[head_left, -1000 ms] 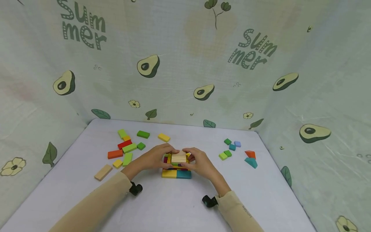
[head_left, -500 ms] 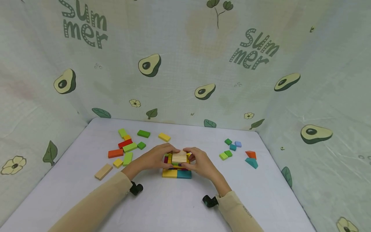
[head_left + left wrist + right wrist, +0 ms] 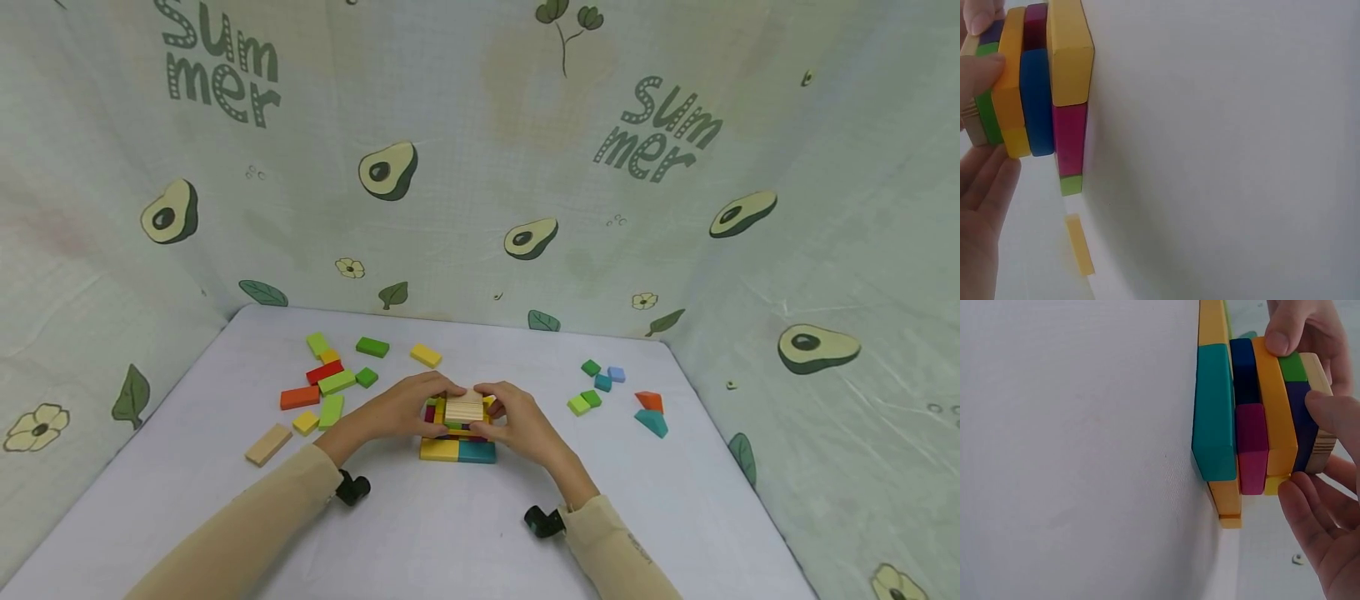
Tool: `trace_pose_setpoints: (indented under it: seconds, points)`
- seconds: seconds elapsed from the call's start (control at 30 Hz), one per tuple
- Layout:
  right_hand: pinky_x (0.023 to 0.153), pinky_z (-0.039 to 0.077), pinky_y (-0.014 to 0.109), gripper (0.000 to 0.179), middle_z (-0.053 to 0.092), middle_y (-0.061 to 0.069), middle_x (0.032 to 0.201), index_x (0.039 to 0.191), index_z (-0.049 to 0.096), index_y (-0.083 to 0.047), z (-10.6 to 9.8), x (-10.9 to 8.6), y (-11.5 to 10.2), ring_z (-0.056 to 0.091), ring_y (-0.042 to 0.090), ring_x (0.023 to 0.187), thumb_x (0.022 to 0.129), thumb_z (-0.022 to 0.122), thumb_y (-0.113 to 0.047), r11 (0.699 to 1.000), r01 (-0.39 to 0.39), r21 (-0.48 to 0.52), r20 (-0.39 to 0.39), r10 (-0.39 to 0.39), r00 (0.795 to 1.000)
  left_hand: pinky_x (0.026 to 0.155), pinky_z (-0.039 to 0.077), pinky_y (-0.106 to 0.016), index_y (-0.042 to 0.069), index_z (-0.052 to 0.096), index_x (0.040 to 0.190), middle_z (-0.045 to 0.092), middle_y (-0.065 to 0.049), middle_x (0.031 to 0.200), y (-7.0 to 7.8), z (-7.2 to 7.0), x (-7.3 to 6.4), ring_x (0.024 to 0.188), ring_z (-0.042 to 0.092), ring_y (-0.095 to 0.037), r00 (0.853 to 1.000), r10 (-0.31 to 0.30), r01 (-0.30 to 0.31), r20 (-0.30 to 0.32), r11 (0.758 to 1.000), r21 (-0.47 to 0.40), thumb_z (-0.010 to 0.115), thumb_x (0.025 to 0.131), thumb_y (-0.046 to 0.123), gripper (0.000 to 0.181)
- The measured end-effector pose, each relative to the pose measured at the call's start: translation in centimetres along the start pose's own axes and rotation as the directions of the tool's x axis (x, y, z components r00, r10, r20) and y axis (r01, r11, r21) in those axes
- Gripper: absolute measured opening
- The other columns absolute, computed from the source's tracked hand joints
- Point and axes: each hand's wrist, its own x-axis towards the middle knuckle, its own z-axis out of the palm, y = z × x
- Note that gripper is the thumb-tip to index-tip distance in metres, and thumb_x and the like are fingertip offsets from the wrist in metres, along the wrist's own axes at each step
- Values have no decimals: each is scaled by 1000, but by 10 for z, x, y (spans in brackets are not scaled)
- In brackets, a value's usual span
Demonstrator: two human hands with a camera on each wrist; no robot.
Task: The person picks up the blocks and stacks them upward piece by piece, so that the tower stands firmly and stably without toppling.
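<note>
A layered tower of coloured wooden blocks [image 3: 438,450] stands mid-table between both hands. Thin plain-wood planks [image 3: 463,408] lie on its top. At the tower's left side, my left hand [image 3: 405,406] grips the upper layers, thumb in front and fingers behind. My right hand [image 3: 521,425] grips them from the right in the same way. In the left wrist view, the left thumb overlaps a green block [image 3: 986,106] and an orange block [image 3: 1010,78]. The right wrist view has the right thumb against a purple block [image 3: 1304,428], above a teal bottom block [image 3: 1215,412]. The hands partly hide the tower's sides.
Loose red, green and yellow blocks [image 3: 337,382] lie to the left, with a plain wooden block [image 3: 268,445] nearer the front. Small green and blue cubes [image 3: 591,397] and orange and teal triangular blocks [image 3: 651,422] lie right. A printed cloth [image 3: 465,192] hangs behind the table.
</note>
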Motion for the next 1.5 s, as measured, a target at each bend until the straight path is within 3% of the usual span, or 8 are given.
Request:
trace_pose_setpoints:
  seconds: [0.13,0.27,0.4,0.6,0.83,1.07,1.27,1.5]
  points:
    - [92,62,39,61,66,3,131,147,60,-13,0,-1,2,65,16,100,93,85,-26,1000,-9,5,-1,9,1000,114,50,-47,20,56,152,60,3,148,0,-3,0,134,57,-20,1000,-7,7,16,1000,-6,87,91,29,69]
    - [93,62,38,61,67,3,130,147,60,-14,1,-1,2,66,17,101,93,85,-27,1000,-9,10,-3,9,1000,112,50,-55,24,48,159,56,-3,156,-3,-17,-2,136,56,-29,998,-36,38,47,998,-44,84,93,24,75]
    - [93,62,37,61,67,2,131,147,60,-14,2,-2,1,66,16,101,93,85,-27,1000,-16,12,-5,16,1000,112,48,-60,22,44,162,51,-8,159,-16,-36,-2,138,54,-36,996,-86,86,1,995,-54,73,96,11,73]
    - [94,62,39,62,66,3,133,148,60,-14,4,-3,-1,65,18,101,93,85,-28,999,-33,12,7,33,999,118,43,-57,17,47,160,49,-10,161,-49,-42,11,145,48,-34,969,-227,234,-97,970,65,71,101,11,64]
    - [94,62,39,62,66,3,133,148,60,-14,4,-3,-3,66,20,102,93,85,-28,999,-41,11,7,41,999,126,31,-57,10,49,159,43,-14,167,-74,-36,34,155,36,-37,944,-326,329,-43,937,117,66,103,8,58]
    - [94,62,38,62,66,3,134,148,60,-14,4,-2,-2,66,20,102,93,86,-28,999,-45,11,2,45,999,124,36,-52,2,55,153,54,-16,157,-90,-27,45,148,47,-36,945,-326,321,10,936,145,59,105,4,48]
    - [93,62,37,62,66,3,133,148,60,-15,4,0,-2,65,18,101,92,86,-29,999,-39,13,-3,39,999,111,50,-48,1,66,139,65,-14,132,-91,-25,42,120,61,-29,960,-270,278,-70,947,157,64,101,0,38]
    - [94,62,39,62,63,5,137,147,60,-15,1,0,-2,65,18,101,92,86,-28,999,-51,16,-11,51,999,106,53,-47,4,69,132,68,-12,119,-81,-24,46,107,60,-27,948,-302,314,-96,938,145,69,102,4,30]
